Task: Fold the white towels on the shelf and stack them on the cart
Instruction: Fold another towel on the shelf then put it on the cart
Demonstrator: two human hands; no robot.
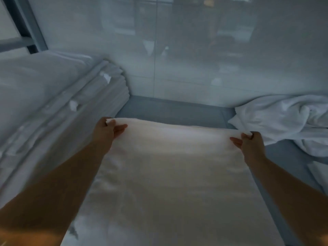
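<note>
Towel (170, 174) lies spread on the grey shelf (174, 109), its far corners pinched: left hand (106, 132) at the left, right hand (252, 144) at the right, fingers curled round the edge.

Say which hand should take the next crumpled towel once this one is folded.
Probably the right hand: the crumpled towel lies just beside it. The left hand sits across the spread towel, by the folded stack.
</note>
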